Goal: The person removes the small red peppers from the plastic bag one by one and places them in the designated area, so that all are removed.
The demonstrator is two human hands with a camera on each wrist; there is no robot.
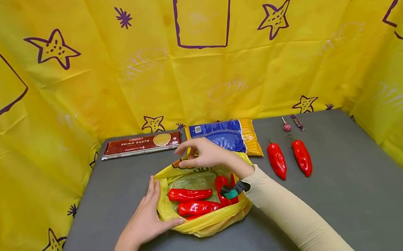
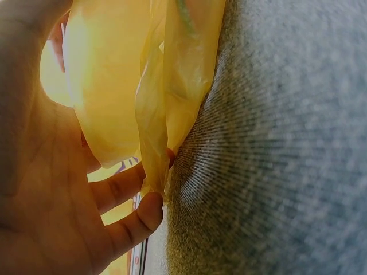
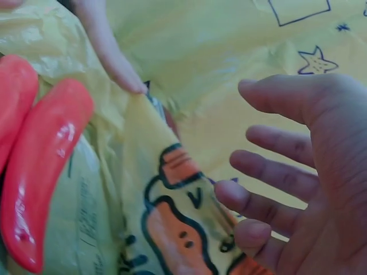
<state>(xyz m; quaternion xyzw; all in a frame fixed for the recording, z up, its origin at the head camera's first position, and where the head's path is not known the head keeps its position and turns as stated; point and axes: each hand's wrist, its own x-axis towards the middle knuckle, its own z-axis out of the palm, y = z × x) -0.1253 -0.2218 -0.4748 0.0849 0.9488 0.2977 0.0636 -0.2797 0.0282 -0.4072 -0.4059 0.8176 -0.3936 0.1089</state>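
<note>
- Right sleeve (image 1: 301, 220) is seen nearest, over the desk's (image 1: 359, 205) near side.
- Left hand (image 1: 142, 217) is rested, fingers extended, against the left rim of the yellow bag (image 1: 218, 224).
- Right hand (image 1: 206, 153) is held loosely above the far rim, released.
- Red peppers (image 1: 199, 207) are contained in the bag, between the desk's side edges; if left support slips, the soft rim could be folded over them.

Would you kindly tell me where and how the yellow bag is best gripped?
I'd probably pinch the yellow bag at opposite sides of its rim, left hand from the left, right hand from the right: its mouth gapes upward around the red peppers, and its thin, creased wall should fold easily between fingers.
</note>
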